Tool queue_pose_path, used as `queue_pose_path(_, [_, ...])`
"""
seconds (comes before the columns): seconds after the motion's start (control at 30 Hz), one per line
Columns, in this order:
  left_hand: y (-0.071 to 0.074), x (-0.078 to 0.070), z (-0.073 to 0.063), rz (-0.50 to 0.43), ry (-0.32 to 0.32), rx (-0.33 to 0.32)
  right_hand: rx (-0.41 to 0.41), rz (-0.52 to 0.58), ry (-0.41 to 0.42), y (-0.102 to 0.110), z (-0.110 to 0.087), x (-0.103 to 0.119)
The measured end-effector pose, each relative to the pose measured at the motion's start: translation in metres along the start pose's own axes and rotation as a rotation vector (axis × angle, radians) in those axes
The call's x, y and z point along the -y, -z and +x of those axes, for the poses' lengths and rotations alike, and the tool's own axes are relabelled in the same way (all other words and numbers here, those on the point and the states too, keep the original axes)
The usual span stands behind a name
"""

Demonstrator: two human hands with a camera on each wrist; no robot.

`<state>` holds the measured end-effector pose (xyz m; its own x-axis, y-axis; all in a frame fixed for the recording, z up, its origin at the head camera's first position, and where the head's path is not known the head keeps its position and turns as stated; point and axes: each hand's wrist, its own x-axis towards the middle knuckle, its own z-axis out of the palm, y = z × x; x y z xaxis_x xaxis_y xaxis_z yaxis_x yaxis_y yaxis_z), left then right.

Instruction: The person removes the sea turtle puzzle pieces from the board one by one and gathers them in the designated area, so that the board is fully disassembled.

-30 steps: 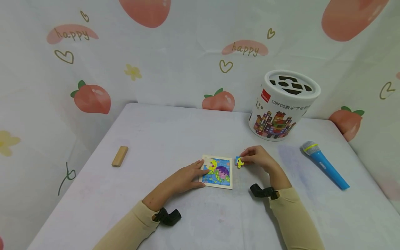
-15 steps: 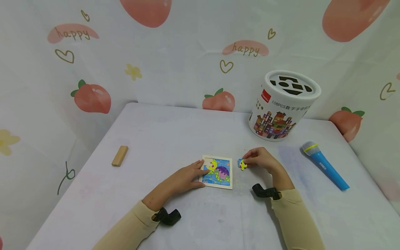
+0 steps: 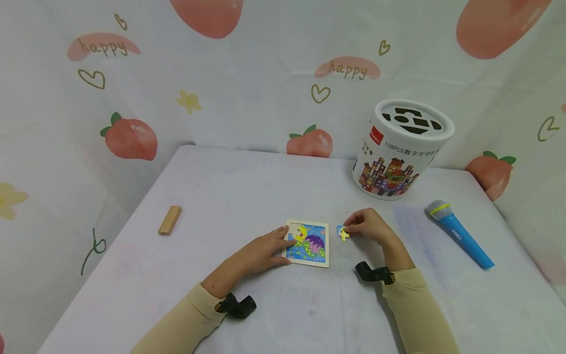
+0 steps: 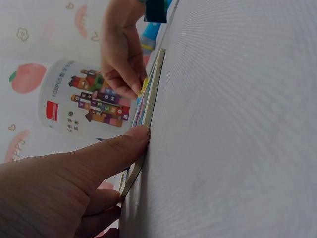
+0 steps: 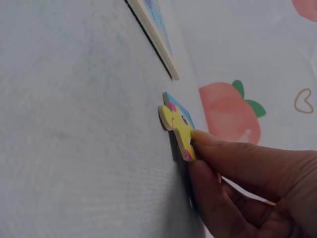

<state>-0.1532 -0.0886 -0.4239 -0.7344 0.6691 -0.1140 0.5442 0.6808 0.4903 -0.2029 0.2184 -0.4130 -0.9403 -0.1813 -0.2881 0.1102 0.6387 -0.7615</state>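
A small square jigsaw puzzle [image 3: 305, 243] in a pale wooden frame lies on the table, its picture a yellow creature with a purple shell. My left hand [image 3: 267, 250] rests on its left side, fingers spread; the thumb [image 4: 116, 153] touches the frame's edge in the left wrist view. Just right of the frame, my right hand [image 3: 371, 227] pinches a blue and yellow puzzle piece [image 3: 342, 232] between thumb and fingers. Seen from the right wrist, that piece [image 5: 179, 124] shows a yellow face with an eye, held tilted close to the tabletop, apart from the frame.
A wooden block [image 3: 170, 221] lies at the left of the table [image 3: 247, 187]. At the back right stands a white bucket [image 3: 393, 162] with cut-outs in its lid. To the right of my right hand lies a blue toy microphone [image 3: 462, 236].
My right hand has shifted slightly right and nearer to me with the puzzle piece, away from the frame, then stayed nearly still. My left hand has not visibly moved.
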Motion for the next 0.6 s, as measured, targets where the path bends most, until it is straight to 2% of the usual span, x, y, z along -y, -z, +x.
queue_pose_path(0.37, [0.0005, -0.0001, -0.0002, -0.001, 0.002, 0.003, -0.033, -0.057, -0.011, -0.0018, -0.0003, 0.0021])
queue_pose_path(0.6, [0.0011, -0.0010, -0.0012, -0.002, 0.003, 0.009, -0.077, -0.134, -0.008, -0.0041, 0.0000, 0.0016])
